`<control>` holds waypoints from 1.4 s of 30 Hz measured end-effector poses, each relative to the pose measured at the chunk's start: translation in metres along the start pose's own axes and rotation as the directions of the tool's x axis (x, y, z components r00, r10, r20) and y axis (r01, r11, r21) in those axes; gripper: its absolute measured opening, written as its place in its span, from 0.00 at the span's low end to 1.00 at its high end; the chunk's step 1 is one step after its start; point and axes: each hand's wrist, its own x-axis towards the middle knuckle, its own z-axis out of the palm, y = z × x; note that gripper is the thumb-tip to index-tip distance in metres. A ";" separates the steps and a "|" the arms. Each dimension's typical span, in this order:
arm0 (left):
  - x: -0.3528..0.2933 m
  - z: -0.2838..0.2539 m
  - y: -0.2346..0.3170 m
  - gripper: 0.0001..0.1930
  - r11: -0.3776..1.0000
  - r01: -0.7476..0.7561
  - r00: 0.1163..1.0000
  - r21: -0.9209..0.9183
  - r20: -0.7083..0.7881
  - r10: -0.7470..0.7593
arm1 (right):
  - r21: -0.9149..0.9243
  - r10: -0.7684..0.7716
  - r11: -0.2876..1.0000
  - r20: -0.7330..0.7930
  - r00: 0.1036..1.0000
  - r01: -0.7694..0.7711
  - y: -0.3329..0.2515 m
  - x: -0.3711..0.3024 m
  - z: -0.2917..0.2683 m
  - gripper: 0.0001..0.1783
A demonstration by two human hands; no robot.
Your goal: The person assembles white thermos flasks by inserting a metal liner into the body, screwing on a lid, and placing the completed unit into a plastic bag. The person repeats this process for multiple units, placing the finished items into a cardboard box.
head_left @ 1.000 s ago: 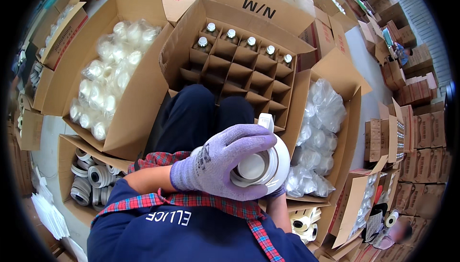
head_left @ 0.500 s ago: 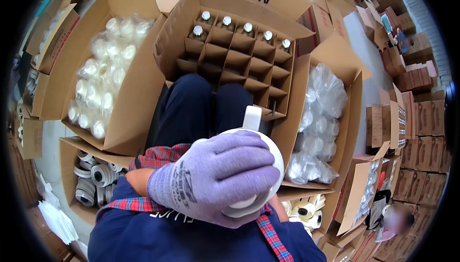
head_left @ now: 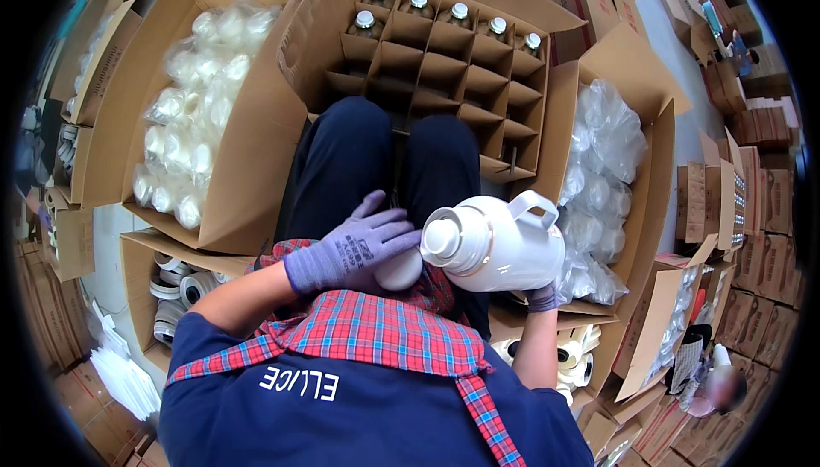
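Note:
A white thermos jug (head_left: 512,249) lies tilted above my lap. Its stopper end points left and its handle faces up and away. My right hand (head_left: 544,298), in a purple glove, supports the jug at its base end; most of its fingers are hidden behind the body. My left hand (head_left: 354,249), gloved the same way, is over my lap with its back upward. Its fingers curve over a white rounded lid (head_left: 400,273), partly hidden beneath the hand. The lid is beside the jug's stopper end, apart from its body.
Ahead stands a divided carton (head_left: 397,130) with several silver-capped bottles (head_left: 459,14). Left is a box of bagged white parts (head_left: 192,117); right, a box of bagged clear parts (head_left: 598,177). Ringed grey parts (head_left: 198,286) and cream parts (head_left: 581,352) sit in boxes nearer me.
The jug has swung from upright under one gloved hand to tilted on the right, showing its stopper. My left hand has moved left with the lid, and my right hand has come into view.

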 end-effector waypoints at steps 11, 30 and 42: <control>0.015 0.011 -0.017 0.46 0.244 0.125 0.848 -0.962 -0.024 -0.529 | -0.027 0.016 0.999 -0.088 0.996 -0.018 0.010 -0.030 0.000 0.29; -0.030 0.073 0.013 0.06 1.000 -0.020 0.593 -0.019 -0.805 -0.003 | -0.639 -0.054 0.597 0.572 0.819 0.486 -0.221 0.107 0.131 0.25; -0.469 0.157 -0.101 0.23 -0.186 0.340 -0.792 -0.922 -0.174 -0.585 | -0.490 -0.321 0.319 0.750 0.579 0.811 -0.213 0.091 0.216 0.11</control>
